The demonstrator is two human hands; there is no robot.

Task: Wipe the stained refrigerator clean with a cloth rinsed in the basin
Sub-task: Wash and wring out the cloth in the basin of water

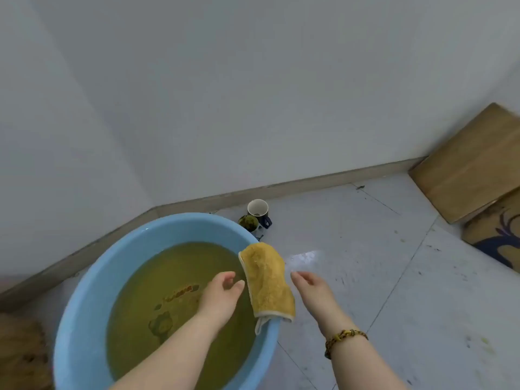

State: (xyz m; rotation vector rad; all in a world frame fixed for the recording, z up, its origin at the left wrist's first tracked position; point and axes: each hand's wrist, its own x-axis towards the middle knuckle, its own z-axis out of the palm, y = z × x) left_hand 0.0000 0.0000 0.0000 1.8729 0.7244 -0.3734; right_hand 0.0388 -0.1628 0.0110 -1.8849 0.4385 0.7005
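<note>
Presently: left hand (222,291) fingers loosely spread, empty, over murky water (168,277); right hand (309,285) relaxed, empty, lower centre. Between them, yellow terry cloth with pale edging (267,280), draped over rim of round light-blue plastic basin (180,229). Likely soft, sodden, limp; take at folded middle.

Pale blue, murky olive and mustard against a grey-white room.

The basin (98,277) is light blue; the water (174,271) in it is cloudy olive-yellow, with orange-red flecks and darker green blotches. The cloth (267,280) is mustard yellow with an off-white hem. The mug (257,208) is white inside and dark navy outside. The floor (365,249) is pale grey tile with thin dark seams and scattered dark specks, the skirting (309,182) grey-beige, the wall (225,94) plain grey-white. One board (467,164) is plain tan wood; the other board (498,235) carries dark navy swirls. The bracelet (344,337) mixes amber and dark beads.
</note>
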